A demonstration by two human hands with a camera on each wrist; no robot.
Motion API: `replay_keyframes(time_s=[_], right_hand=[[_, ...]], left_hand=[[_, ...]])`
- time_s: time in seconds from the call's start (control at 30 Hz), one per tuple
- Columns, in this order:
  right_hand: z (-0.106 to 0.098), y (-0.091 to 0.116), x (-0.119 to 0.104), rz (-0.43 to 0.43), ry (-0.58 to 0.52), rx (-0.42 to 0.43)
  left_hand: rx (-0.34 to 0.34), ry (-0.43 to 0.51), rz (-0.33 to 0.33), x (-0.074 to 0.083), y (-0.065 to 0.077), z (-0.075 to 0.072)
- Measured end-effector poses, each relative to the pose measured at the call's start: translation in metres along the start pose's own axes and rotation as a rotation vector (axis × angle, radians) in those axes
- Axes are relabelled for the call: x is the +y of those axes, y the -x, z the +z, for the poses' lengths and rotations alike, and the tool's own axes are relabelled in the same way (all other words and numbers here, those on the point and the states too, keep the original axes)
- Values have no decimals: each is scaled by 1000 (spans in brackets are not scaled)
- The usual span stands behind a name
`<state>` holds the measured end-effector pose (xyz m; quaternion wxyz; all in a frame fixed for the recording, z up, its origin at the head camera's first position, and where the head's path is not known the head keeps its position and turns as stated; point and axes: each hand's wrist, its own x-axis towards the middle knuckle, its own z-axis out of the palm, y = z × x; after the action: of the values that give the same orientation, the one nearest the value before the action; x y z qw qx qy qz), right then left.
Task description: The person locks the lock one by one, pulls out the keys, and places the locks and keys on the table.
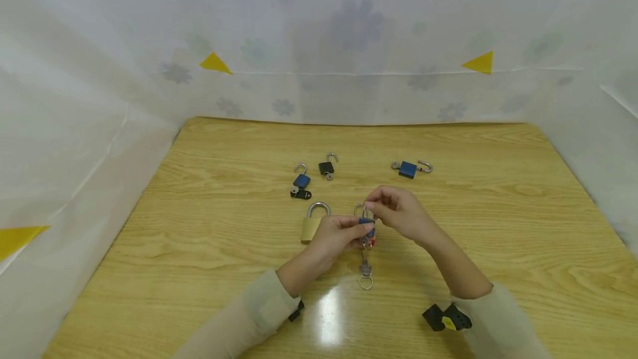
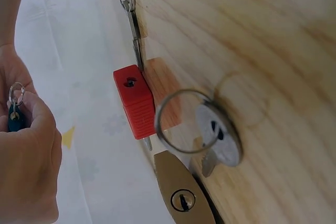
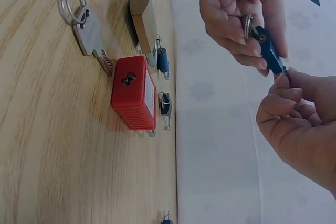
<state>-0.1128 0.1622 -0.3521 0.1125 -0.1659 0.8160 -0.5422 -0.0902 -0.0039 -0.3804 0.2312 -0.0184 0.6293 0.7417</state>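
Note:
My left hand (image 1: 331, 240) holds a small blue padlock (image 1: 367, 227) by its body, above the table. A key on a ring (image 3: 248, 24) hangs from this padlock's lower end. With thumb and finger, my right hand (image 1: 401, 212) pinches the padlock's shackle at the top; whether the shackle is latched cannot be made out. Under the hands stands a red padlock (image 3: 131, 90), partly hidden in the head view. Next to it lies a loose key with a ring (image 1: 365, 270). A large brass padlock (image 1: 310, 230) lies just left of the left hand.
Farther back lie a blue padlock (image 1: 301, 181) with key and black tag, a black padlock (image 1: 326, 168), and another blue padlock (image 1: 407, 169), all with shackles swung open. In the left wrist view, a key with a ring (image 2: 223, 135) lies near the brass padlock. White sheeting (image 1: 349, 93) borders the wooden table.

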Motion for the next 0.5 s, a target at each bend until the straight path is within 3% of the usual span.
replay_keyframes(time_s=[0.3, 0.5], right_hand=[[3, 0, 4, -29, -38, 38], [8, -1, 3, -95, -48, 59]], left_hand=[[6, 6, 25, 1, 3, 1], [31, 13, 30, 1, 3, 1]])
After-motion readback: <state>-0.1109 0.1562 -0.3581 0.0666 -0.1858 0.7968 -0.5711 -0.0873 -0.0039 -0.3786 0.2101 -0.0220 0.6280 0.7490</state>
